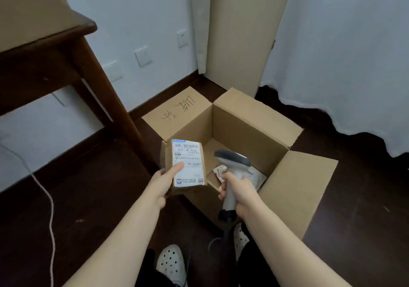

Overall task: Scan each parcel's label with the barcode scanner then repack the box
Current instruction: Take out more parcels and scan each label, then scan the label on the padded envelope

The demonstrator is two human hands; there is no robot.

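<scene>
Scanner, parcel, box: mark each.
scanner (234, 168), head view, white neck below its head.
parcel (188, 162), head view, middle of its label.
box (247, 138), head view, far inner wall.

One open cardboard box (243, 127), three of its flaps in view. Three parcels: one small cardboard parcel (188, 162) at the box's left edge, and two inside the box, a brown parcel (218, 172) and a white mailer bag (257, 177). One barcode scanner (232, 160) over the box. Two hands on the box's near side, the left hand (163, 185) and the right hand (239, 191). Two white clogs (171, 262) nearer than the box. Three wall plates (143, 55) beyond the box, to its left. One cord (51, 209) well left of the box.
</scene>
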